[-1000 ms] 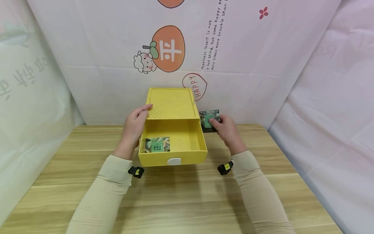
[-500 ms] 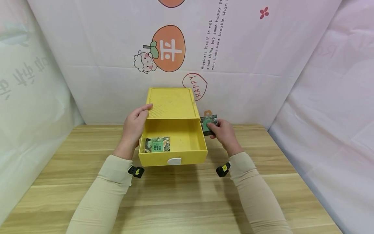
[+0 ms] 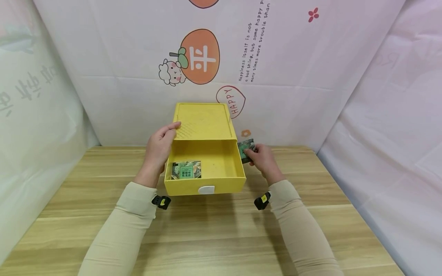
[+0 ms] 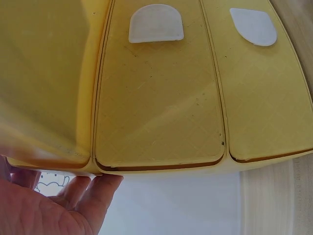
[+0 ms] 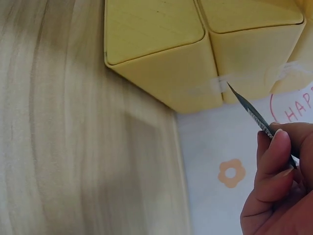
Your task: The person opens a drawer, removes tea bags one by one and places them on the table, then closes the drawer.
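My right hand (image 3: 265,159) pinches a thin green printed tea sachet (image 3: 246,149) between thumb and fingers, just right of a yellow drawer unit (image 3: 203,120). The right wrist view shows that sachet (image 5: 249,110) edge-on beside the unit's side wall. At the unit's left, my left hand (image 3: 159,147) lays a finger over the top edge; in the left wrist view its fingertips (image 4: 110,181) rest at the side edge. The top drawer (image 3: 221,186) is pulled out, and a second tea sachet (image 3: 186,170) lies in its left part.
Two closed drawers with white tabs (image 4: 156,23) sit below the open one. The unit stands on a wood-grain table (image 3: 207,237), against a printed white cloth (image 3: 138,57). Clear tape (image 5: 210,87) runs along its side.
My right hand has moved slightly left and down with its sachet, which has tilted and come closer to the unit's side. The left hand and the drawer have stayed put.
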`<state>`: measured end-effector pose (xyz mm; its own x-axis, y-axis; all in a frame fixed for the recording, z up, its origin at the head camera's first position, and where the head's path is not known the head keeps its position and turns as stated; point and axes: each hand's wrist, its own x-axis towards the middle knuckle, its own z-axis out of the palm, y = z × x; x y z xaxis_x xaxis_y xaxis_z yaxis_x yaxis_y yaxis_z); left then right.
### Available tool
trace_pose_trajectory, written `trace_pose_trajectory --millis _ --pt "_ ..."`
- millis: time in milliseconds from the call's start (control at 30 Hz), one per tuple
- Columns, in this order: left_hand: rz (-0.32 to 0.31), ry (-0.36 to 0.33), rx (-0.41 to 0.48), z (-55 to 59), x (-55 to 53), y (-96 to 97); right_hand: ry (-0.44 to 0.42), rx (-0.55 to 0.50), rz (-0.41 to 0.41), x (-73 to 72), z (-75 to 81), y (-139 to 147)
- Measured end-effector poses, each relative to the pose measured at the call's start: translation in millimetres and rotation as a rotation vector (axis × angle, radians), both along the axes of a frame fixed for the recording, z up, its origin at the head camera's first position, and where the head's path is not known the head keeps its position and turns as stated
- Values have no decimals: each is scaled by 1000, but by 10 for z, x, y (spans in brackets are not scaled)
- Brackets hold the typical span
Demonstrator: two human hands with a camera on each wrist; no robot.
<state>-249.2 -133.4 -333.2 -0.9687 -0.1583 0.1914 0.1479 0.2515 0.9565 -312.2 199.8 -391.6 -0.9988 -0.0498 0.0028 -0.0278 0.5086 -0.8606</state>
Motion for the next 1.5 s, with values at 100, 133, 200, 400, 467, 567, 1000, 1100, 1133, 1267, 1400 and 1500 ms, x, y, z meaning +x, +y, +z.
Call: trace_pose_trajectory --millis 100,133,200,400,467,567,1000,1100,1133,1267,1400,1500 --pt "-1 2 -1 0 -1 -1 -5 16 12 -12 -45 6" --pt "-1 4 0 -1 -3 -2 -5 19 17 -14 -60 7" --pt "-1 7 2 -1 -7 -2 -14 24 17 -16 -89 10" --pt "2 3 6 -3 -9 2 -47 32 -1 -33 -196 15" --pt "3 3 6 -4 -8 4 -52 37 3 -46 -240 16" --pt "5 2 6 -6 -6 5 -52 51 3 -71 -302 12" --pt "1 14 5 4 4 4 -63 221 -10 -98 -460 29" --pt "1 14 8 6 1 7 -76 267 -14 -99 -482 43" --pt "3 13 7 6 2 7 -80 283 -14 -98 -488 46" --pt "8 9 -1 3 1 8 -93 335 -6 -104 -519 60" --pt "9 11 -2 1 -1 8 -99 382 -6 -127 -561 74" --pt "8 10 -2 3 0 6 -107 434 -9 -138 -591 87"
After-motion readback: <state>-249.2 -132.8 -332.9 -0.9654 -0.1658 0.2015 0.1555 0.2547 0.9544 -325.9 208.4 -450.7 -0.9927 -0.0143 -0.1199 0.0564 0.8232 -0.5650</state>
